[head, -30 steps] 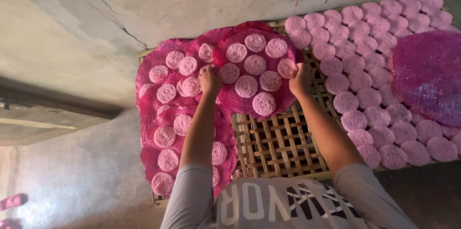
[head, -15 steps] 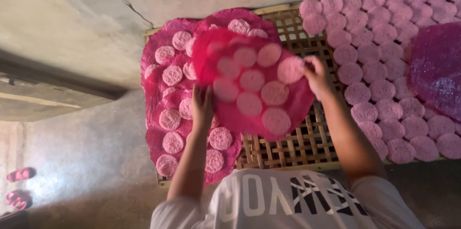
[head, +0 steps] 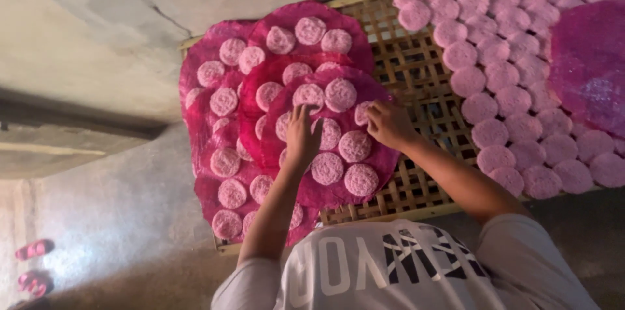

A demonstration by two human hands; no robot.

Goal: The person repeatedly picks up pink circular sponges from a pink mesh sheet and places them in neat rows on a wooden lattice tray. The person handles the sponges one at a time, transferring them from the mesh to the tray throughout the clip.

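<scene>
Several round magenta mats overlap on a woven bamboo rack [head: 416, 82], each carrying pale pink round cakes. The topmost mat [head: 381, 163] lies nearest me with several cakes [head: 360, 180] on it. My left hand [head: 301, 134] rests flat on this mat, fingers spread over its cakes. My right hand [head: 387, 124] touches the mat's right edge beside a cake, fingers bent. Neither hand lifts anything.
To the right, many pale pink cakes [head: 485, 76] lie in rows directly on the rack. Another magenta mat [head: 589, 63] sits at the far right. A cracked concrete wall and ledge [head: 78, 50] lie left. Red sandals [head: 32, 264] stand on the floor at lower left.
The mat I held up in both hands has come down onto the pile, overlapping the other mats. My hands have shifted from its edges onto its top.
</scene>
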